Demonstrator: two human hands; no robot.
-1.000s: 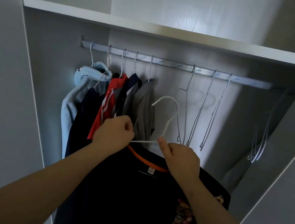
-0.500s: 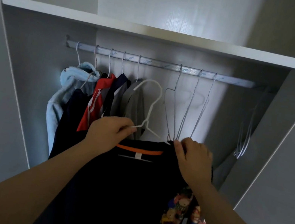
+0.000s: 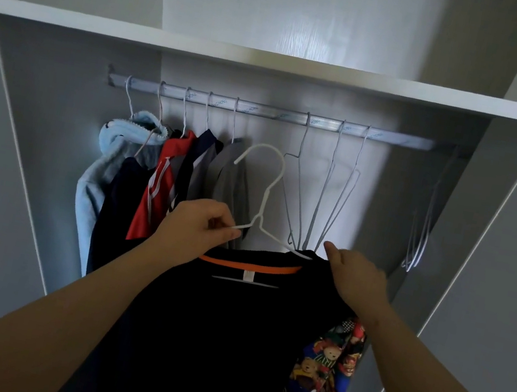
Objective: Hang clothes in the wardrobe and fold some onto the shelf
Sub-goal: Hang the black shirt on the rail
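Fingers (image 3: pixel 229 233) of left hand (image 3: pixel 195 233) pinch white hanger (image 3: pixel 261 213); right hand (image 3: pixel 360 279) fingers clutch black shirt (image 3: pixel 210 325) shoulder; hook below rail (image 3: pixel 264 113).

Black shirt (image 3: pixel 207 342) hem cut off; white hanger (image 3: pixel 265 197) right arm hidden inside; right hand (image 3: pixel 356 278) blurred, grip unclear.

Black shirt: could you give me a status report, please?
Left hand pinches white hanger. Right hand holds black shirt shoulder. Hanger below rail, unhung.

Blue lettering is repeated along the film on the hanging rail (image 3: pixel 281 116), but it is too blurred to be read. On the white neck label (image 3: pixel 248 275) of the black shirt (image 3: pixel 210 325) nothing can be made out.
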